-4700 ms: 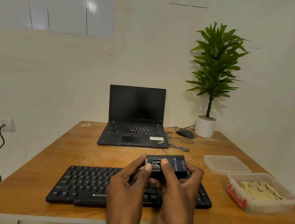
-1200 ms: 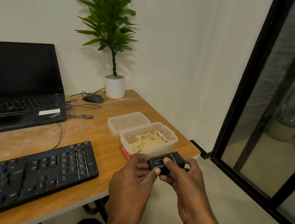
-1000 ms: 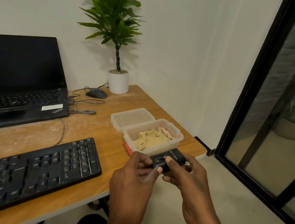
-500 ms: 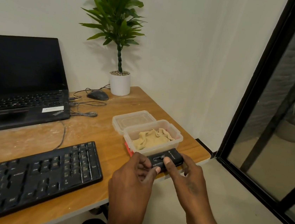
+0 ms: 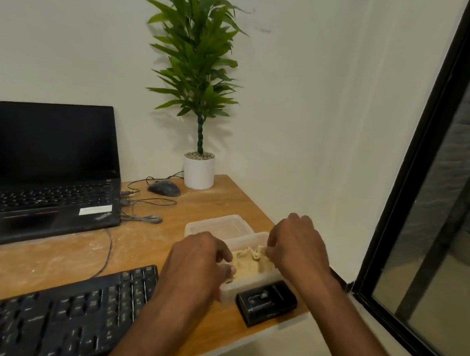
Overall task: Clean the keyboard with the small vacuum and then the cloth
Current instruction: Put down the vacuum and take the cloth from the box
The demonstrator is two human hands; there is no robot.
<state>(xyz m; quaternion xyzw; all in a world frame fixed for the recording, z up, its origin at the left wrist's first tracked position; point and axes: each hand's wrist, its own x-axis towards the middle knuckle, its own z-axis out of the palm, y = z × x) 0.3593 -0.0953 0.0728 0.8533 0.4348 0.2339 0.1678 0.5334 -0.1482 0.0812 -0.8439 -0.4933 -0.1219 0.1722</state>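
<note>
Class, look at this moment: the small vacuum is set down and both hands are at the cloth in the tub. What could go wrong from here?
1. The small vacuum lies close to the table's front edge, under the right forearm; a sweep back might knock it off.
2. The right hand pinches the cloth while the left hand rests at the tub rim; a sharp pull could drag the light tub along.
</note>
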